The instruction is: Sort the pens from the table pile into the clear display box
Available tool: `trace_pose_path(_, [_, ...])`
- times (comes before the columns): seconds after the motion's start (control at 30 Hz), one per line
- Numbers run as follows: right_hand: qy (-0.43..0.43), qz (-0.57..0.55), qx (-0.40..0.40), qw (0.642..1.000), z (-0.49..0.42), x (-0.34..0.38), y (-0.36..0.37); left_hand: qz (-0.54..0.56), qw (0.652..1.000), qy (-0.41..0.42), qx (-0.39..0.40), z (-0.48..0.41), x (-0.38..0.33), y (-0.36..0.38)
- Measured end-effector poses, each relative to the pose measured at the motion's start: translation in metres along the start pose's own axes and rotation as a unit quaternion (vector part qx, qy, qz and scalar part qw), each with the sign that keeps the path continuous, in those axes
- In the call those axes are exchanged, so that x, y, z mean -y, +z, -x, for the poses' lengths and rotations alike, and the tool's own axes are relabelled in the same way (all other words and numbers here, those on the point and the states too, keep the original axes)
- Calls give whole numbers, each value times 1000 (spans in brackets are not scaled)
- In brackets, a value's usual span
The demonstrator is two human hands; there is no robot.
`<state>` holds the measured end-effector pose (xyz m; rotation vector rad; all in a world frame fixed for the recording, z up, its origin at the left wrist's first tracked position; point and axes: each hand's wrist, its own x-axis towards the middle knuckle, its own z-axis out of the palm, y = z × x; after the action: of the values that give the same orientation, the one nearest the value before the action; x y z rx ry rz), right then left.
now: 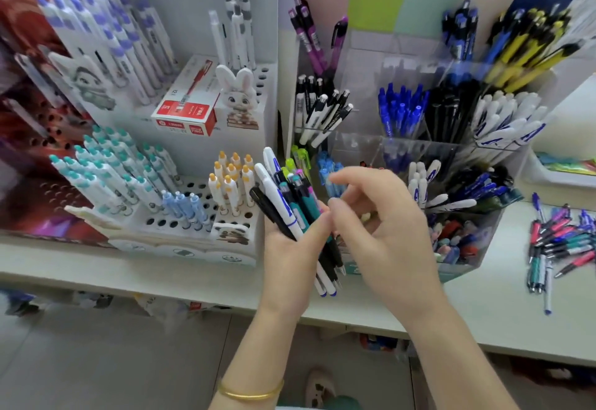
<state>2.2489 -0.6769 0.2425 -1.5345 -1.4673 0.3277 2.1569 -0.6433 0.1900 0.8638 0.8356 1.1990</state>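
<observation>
Gripped a mixed bunch of pens point(292, 203) in the left hand point(287, 251), in front of the clear display box point(416, 151). Hovered the right hand point(383, 229) beside the bunch, fingers loose, holding nothing. Probably needed one pen pinched by its top, then matched by colour.

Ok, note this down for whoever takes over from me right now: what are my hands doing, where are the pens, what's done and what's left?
Left hand: grips a mixed bundle of pens, tips down, in front of the clear display box.
Right hand: fingers relaxed beside the bundle, holding nothing that shows.
Done: several compartments of the box hold sorted blue, black, white and yellow pens.
Left: sort the bundle into the box, then the table pile, which lies to the right of the box.
</observation>
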Motion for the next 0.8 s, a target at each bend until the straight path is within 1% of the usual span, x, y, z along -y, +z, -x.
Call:
trace_pose_path(0.03, [-7, -27, 38, 999, -3, 1, 1, -22, 999, 25, 8, 3, 0, -1])
trace_pose_path(0.1, [-16, -29, 114, 993, -5, 0, 5, -82, 994, 73, 23, 6, 4, -4])
trace_pose_path(0.13, [-16, -35, 135, 990, -6, -2, 6, -109, 990, 86, 26, 6, 6, -8])
trace_pose_path(0.23, [-11, -106, 145, 984, -5, -9, 9, -163, 982, 99, 16, 1, 8, -19])
trace_pose_path(0.3, [-2, -165, 146, 975, -4, -17, 9, -202, 972, 119, 25, -3, 10, -28])
trace_pose_path(0.4, [-12, -215, 152, 965, -5, -26, 9, -247, 956, 153, 39, -6, 6, -33])
trace_pose_path(0.47, [-5, -250, 145, 957, -7, -29, 6, -259, 953, 150, 57, -7, 2, -31])
trace_pose_path(0.53, [16, -273, 136, 952, -10, -30, 2, -248, 958, 123, 78, -7, -1, -27])
trace_pose_path(0.63, [55, -231, 128, 963, -18, -30, -2, -196, 973, 40, 111, -8, -8, -18])
trace_pose_path(0.7, [118, -248, 140, 951, -25, -32, -6, -183, 974, -17, 134, -9, -11, -14])
trace_pose_path(0.8, [179, -299, 140, 927, -29, -38, -11, -109, 976, -104, 159, -10, -8, -12])
